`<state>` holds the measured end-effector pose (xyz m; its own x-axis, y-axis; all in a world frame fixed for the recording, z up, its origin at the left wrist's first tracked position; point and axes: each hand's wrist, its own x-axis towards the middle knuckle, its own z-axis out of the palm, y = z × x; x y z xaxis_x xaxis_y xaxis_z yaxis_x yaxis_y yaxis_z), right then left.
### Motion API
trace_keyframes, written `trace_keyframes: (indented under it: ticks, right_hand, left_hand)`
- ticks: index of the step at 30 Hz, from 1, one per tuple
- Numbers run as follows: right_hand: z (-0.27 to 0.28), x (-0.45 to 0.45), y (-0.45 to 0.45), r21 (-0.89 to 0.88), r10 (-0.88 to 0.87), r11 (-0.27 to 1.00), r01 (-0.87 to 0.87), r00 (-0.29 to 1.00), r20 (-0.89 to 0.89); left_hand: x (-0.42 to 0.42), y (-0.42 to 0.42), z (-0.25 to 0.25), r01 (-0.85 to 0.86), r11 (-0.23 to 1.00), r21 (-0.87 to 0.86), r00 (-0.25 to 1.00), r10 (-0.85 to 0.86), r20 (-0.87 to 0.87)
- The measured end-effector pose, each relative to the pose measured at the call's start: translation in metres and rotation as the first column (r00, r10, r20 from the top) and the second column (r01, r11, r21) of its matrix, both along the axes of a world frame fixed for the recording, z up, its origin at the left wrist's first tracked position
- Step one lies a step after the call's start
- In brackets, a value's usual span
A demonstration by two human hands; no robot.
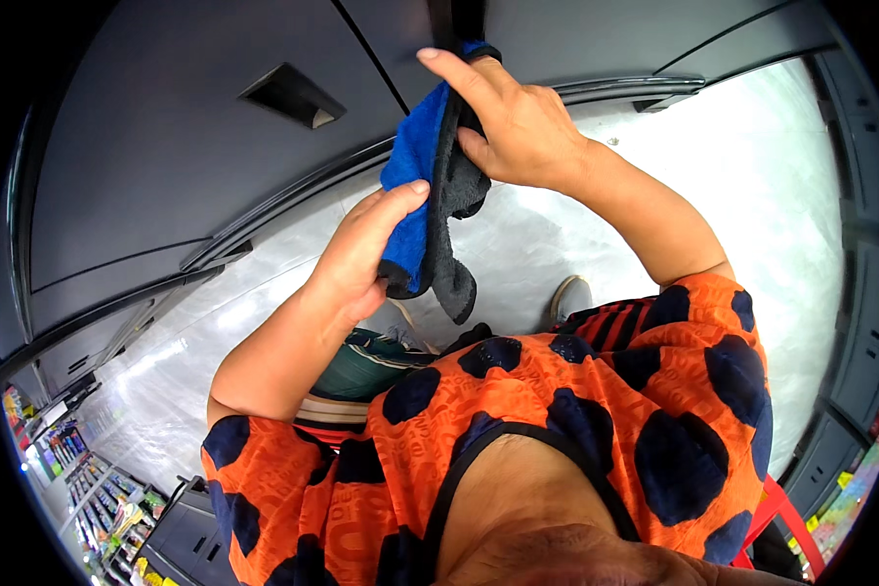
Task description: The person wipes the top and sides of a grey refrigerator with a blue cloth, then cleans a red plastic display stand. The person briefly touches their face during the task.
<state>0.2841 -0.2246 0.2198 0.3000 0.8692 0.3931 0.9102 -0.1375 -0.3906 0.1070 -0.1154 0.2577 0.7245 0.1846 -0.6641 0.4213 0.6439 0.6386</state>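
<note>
A blue and dark grey cloth (415, 146) with a black edge hangs between my hands in front of a dark grey cabinet (190, 154). My left hand (362, 245) grips its lower part, with the thumb on the blue side and the fingers mostly hidden behind the cloth. My right hand (520, 124) is at its upper part, close to the cabinet. The index finger of that hand points out to the left and the thumb rests by the grey side. A bit of blue cloth shows beyond the knuckles; the other fingertips are hidden.
A recessed handle (293, 95) sits in the cabinet front, and a dark rail (293, 201) runs along its lower edge. Below is a glossy pale floor (703, 146). Shelves of colourful goods (102, 505) stand at lower left. A red frame (784, 524) is at lower right, near more dark cabinets (861, 329).
</note>
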Motion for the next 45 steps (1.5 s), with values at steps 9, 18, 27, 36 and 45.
trace_keyframes:
  ticks: [9, 18, 27, 36, 45]
  right_hand:
    - [-0.024, -0.009, 0.009, 0.463, 0.463, 0.883, -0.07, 0.275, -0.842]
    - [-0.01, -0.028, 0.052, 0.72, 0.587, 0.681, 0.135, 0.489, -0.646]
    - [-0.066, -0.031, 0.042, 0.416, 0.146, 0.857, 0.304, 0.631, -0.762]
    - [-0.062, -0.043, 0.011, 0.523, 0.113, 0.784, 0.336, 0.75, -0.652]
    - [-0.031, -0.061, 0.039, 0.064, 0.233, 0.972, -0.225, 0.961, -0.151]
  left_hand:
    - [-0.002, 0.001, -0.005, 0.008, 1.0, -0.002, 0.999, -0.008, 0.042]
    - [0.002, 0.004, 0.012, -0.062, 0.994, 0.085, 0.994, 0.054, 0.09]
    - [0.0, 0.004, -0.013, -0.106, 0.994, 0.003, 0.994, 0.106, 0.008]
    - [-0.01, 0.008, 0.001, 0.327, 0.893, 0.31, 0.932, -0.359, 0.05]
    - [-0.051, 0.033, -0.008, 0.413, 0.23, 0.881, 0.839, -0.474, -0.269]
